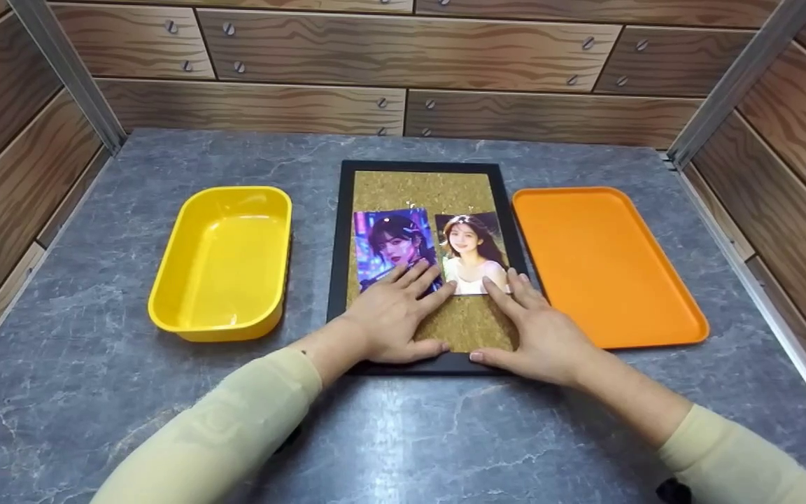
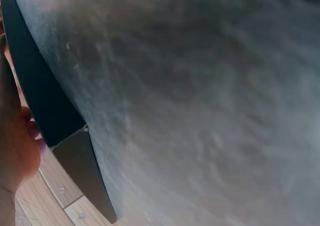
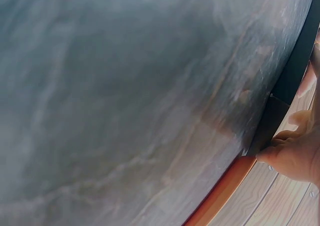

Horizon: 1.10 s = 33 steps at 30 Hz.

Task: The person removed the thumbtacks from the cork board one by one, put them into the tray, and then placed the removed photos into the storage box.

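Observation:
A black-framed cork board [image 1: 420,185] lies flat on the table in the head view, carrying two photo cards side by side. On the left card [image 1: 390,238] is a dark-haired figure in purple and blue light; the right card [image 1: 471,245] shows a figure in a white top. My left hand [image 1: 392,315] lies spread over the board, fingertips on the left card's lower part and thumb at the near frame edge. With fingers extended, my right hand [image 1: 546,336] covers the board's right side, fingertips at the right card's lower edge. Each wrist view shows the black frame's side [image 2: 42,81] beside the hand.
A deep yellow container [image 1: 228,266] stands left of the board. An orange tray [image 1: 602,259] lies close along the board's right side, partly behind my right hand. Wood-patterned walls [image 1: 403,52] enclose the grey marbled table [image 1: 403,434] at the back and sides.

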{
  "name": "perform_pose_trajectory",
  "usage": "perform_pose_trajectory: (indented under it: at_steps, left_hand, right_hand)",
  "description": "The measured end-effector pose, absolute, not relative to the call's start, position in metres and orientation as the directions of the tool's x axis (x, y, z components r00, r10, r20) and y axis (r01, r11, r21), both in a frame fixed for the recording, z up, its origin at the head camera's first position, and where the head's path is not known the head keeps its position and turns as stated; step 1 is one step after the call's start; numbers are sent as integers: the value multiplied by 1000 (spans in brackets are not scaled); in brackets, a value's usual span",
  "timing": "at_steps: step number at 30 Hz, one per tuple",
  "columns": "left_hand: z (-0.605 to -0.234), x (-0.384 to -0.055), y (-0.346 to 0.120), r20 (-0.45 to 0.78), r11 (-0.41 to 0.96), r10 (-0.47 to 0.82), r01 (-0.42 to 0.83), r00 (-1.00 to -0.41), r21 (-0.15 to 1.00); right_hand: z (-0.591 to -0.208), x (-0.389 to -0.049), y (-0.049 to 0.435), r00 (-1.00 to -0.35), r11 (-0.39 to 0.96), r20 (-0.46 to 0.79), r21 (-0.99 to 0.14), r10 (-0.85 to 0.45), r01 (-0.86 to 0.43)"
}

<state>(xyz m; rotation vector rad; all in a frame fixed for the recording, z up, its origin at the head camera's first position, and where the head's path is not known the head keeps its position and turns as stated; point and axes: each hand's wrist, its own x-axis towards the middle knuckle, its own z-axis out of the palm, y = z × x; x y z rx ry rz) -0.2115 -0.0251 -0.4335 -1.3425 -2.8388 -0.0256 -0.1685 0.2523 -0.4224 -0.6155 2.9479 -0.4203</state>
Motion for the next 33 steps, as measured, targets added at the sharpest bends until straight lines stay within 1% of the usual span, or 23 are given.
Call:
perform_pose_trajectory:
  at_steps: [5,12,26,33]
  left_hand:
    - [-436,-215,-22,6,611,791,791,-611,28]
    - [-440,-218,-20,7,581,814,814,-581,15]
    - [-446,-219,-20,33,562,825,825,-564,50]
    - [-446,-219,-21,31,565,824,824,-566,41]
  right_hand:
    - [-423,-169,252,-913,880,-41,-287,-405,-378]
    - [-423,-169,253,-913,880,-46,-290,-405,-376]
    - [-419,-170,262,-896,862,-65,-309,-440,-402]
    - [-415,-175,271,-880,838,-52,-338,-472,-429]
